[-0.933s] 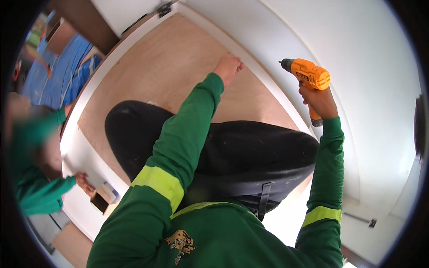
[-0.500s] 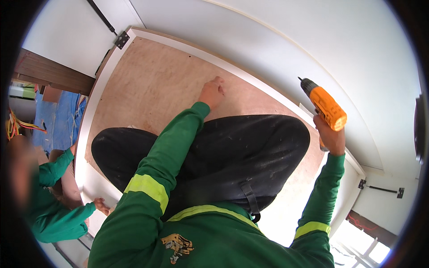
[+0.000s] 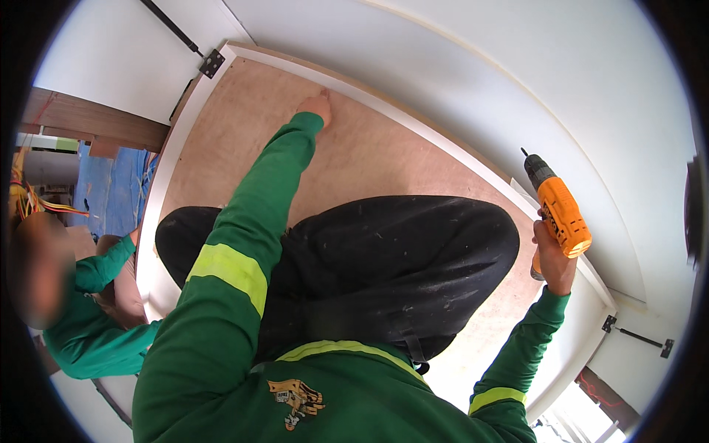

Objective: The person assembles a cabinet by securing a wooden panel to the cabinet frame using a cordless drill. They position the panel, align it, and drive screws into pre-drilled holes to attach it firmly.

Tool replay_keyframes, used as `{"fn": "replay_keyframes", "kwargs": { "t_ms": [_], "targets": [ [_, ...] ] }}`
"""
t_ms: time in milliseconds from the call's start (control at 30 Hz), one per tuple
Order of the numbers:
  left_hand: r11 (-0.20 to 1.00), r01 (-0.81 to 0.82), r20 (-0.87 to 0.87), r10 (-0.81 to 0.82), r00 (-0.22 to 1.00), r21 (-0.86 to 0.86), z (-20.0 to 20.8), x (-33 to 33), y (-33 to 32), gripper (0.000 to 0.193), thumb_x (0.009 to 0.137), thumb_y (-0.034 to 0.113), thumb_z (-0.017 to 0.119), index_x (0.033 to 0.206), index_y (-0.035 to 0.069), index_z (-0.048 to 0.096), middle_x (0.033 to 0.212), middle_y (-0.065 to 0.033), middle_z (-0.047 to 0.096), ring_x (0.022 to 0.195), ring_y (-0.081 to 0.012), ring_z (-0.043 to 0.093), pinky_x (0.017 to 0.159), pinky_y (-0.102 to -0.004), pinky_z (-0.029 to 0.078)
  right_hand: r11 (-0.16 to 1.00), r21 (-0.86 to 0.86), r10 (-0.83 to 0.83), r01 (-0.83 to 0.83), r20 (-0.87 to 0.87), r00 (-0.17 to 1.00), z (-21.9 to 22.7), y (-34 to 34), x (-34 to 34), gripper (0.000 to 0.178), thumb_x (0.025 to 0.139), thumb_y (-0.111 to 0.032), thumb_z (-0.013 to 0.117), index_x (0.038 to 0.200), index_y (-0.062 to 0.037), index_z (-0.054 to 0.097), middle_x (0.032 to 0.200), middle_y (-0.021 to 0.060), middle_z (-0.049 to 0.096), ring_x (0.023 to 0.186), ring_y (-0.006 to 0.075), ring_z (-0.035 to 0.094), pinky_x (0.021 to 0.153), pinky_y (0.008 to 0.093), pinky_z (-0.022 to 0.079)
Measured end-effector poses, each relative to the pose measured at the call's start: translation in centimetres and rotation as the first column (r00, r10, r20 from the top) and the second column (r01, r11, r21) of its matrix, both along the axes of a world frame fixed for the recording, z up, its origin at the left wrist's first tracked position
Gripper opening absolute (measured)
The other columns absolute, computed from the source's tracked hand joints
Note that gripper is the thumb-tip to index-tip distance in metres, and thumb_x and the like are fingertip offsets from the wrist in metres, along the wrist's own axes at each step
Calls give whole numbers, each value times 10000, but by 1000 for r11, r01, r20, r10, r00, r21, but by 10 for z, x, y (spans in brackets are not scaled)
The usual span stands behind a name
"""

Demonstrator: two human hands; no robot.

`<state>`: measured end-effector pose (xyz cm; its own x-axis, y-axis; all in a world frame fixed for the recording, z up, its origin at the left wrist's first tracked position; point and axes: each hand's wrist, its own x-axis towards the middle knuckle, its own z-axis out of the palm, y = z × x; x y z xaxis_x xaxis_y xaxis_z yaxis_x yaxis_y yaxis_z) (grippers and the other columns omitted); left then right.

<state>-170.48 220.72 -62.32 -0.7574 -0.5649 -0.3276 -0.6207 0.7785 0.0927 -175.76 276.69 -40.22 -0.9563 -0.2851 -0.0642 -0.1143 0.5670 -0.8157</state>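
Observation:
My right hand (image 3: 555,260) is wrapped round the grip of an orange and black cordless drill (image 3: 563,214). The drill points away from me, its bit in front of the white wall panel, touching nothing. My left hand (image 3: 316,109) reaches far out over the brown plywood panel (image 3: 354,151). Its fingers are closed, with the fingertips down at the panel near its far white edge strip (image 3: 354,92). Whatever those fingers may hold is too small or hidden to make out. My legs (image 3: 399,251) rest folded on the plywood.
A co-worker in a green sleeve (image 3: 103,340) sits beyond the panel's left edge. Gas struts on black hinge brackets (image 3: 212,63) stand at the far left and right (image 3: 609,323) corners. Loose coloured wires (image 3: 44,203) hang at the left, near a blue sheet (image 3: 111,184).
My left hand has moved farther out and to the left, to the panel's far edge. The drill in my right hand appears slightly lower and farther right. The view has shifted a little.

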Motion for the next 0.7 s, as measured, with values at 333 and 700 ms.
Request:
{"fn": "replay_keyframes", "kwargs": {
  "t_ms": [333,700],
  "targets": [
    [956,254,-586,-123,801,146,-11,29,92,322,931,42,587,1221,27,727,1039,-211,734,977,-403,707,891,-470,567,999,-26,-21,21,12,1000,11,3,17,375,893,-87,754,1251,5,694,1039,78,736,823,159,685,748,299,574],
    [661,421,-710,248,659,622,-10,3,199,184,941,90,769,1115,32,784,1044,-103,757,923,-230,718,837,-344,581,998,52,48,-38,-205,978,21,20,17,349,883,-89,771,1210,9,697,926,98,758,789,194,701,772,333,582]
  ]
}}
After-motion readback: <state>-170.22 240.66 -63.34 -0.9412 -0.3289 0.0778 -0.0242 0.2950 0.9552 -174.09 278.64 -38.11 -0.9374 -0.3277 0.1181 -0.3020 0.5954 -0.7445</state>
